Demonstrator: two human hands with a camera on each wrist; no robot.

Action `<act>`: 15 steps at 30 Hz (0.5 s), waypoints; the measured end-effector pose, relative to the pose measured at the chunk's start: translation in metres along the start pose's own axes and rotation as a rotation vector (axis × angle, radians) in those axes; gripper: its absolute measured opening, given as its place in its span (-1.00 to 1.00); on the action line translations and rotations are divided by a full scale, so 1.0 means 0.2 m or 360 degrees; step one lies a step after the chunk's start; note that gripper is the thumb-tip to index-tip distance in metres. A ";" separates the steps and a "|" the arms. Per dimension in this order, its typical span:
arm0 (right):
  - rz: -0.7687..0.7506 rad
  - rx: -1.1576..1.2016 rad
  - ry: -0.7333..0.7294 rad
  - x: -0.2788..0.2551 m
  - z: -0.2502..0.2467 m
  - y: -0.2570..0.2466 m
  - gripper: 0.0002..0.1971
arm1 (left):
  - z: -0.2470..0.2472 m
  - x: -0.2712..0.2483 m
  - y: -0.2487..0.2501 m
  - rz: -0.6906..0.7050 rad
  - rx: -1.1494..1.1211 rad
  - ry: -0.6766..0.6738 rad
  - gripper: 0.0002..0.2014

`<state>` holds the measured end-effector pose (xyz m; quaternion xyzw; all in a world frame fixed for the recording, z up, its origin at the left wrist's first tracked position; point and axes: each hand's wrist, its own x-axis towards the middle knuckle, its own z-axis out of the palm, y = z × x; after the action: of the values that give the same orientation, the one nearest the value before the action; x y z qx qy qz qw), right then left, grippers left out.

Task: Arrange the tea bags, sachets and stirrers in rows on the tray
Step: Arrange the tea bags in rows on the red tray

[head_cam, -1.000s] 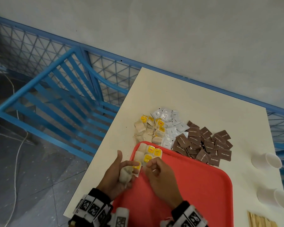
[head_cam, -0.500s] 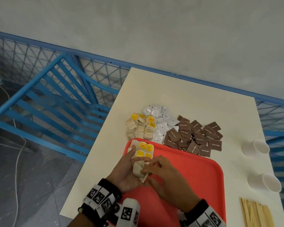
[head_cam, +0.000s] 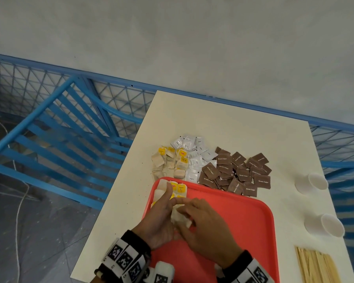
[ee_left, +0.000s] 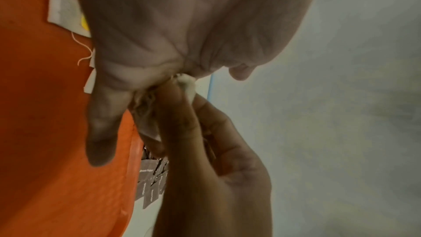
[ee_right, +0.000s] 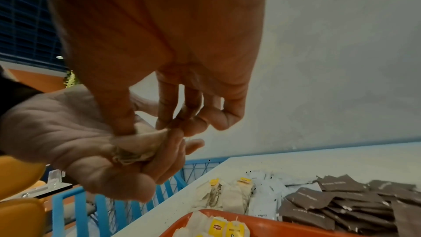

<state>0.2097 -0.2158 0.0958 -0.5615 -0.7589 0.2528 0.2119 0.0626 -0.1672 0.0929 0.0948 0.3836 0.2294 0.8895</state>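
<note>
Both hands meet over the left part of the red tray (head_cam: 243, 225). My left hand (head_cam: 161, 217) cradles a crumpled beige tea bag (head_cam: 179, 218) in its curled fingers. My right hand (head_cam: 202, 221) pinches the same tea bag (ee_right: 139, 145) from above with thumb and fingers. A few tea bags with yellow tags (head_cam: 179, 187) lie in the tray's far left corner. Beyond the tray lie a heap of loose tea bags (head_cam: 170, 162), white sachets (head_cam: 194, 156) and brown sugar sachets (head_cam: 239, 172). Wooden stirrers (head_cam: 317, 266) lie at the near right.
Two white paper cups (head_cam: 313, 182) (head_cam: 327, 225) lie on their sides at the table's right edge. A blue metal railing (head_cam: 70, 144) runs along the table's left and far sides. The cream table (head_cam: 223, 119) is bare at the back.
The hands have come together round the tea bag and sunk closer to the tray. The yellow tag that showed by the left fingers a second ago is hidden.
</note>
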 end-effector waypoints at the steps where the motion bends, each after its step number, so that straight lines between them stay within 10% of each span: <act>1: 0.0013 0.0022 0.0015 0.00 0.00 0.00 -0.83 | 0.00 -0.01 0.00 0.0004 0.0016 -0.0011 -0.28; 10: 0.0814 0.1526 0.0107 0.02 -0.17 0.03 -0.87 | 0.01 -0.06 0.03 0.0347 0.0340 0.0042 -0.63; 15: 0.0981 0.1689 0.0137 0.01 -0.15 0.06 -0.89 | 0.06 -0.12 0.07 0.0618 0.0900 0.0200 -0.61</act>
<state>0.2356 -0.2065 0.1119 -0.5828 -0.3231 0.6226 0.4102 0.0518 -0.1669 0.1214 0.3945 0.4609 0.2844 0.7424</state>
